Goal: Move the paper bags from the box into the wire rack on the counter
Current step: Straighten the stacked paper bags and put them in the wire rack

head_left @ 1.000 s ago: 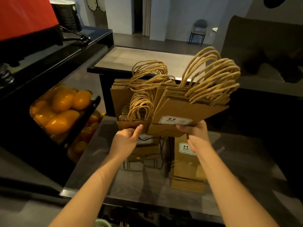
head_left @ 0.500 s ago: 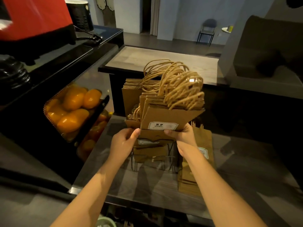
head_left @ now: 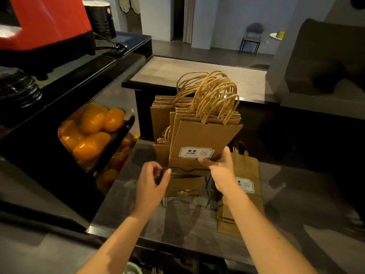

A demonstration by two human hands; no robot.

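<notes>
My right hand (head_left: pixel 219 168) grips the bottom of a bundle of brown paper bags (head_left: pixel 205 138) with twisted handles and a "9.9" label. The bundle stands upright over the front of the wire rack (head_left: pixel 207 191) on the counter (head_left: pixel 177 224). More bags (head_left: pixel 161 119) stand in the rack behind it, and folded bag bottoms show through the wires. My left hand (head_left: pixel 152 180) hovers at the rack's front left corner, fingers loosely curled, one fingertip near the wire, holding nothing I can see. The box is not in view.
A flat pile of the same bags (head_left: pixel 246 196) lies on the counter right of the rack, partly under my right forearm. A glass case of oranges (head_left: pixel 92 131) stands on the left, with a red machine (head_left: pixel 43 20) above it. A raised ledge (head_left: pixel 197 76) runs behind the rack.
The right hand swung the bundle left from a tilt to upright over the rack. The left hand drew back from the bags' lower edge and curled.
</notes>
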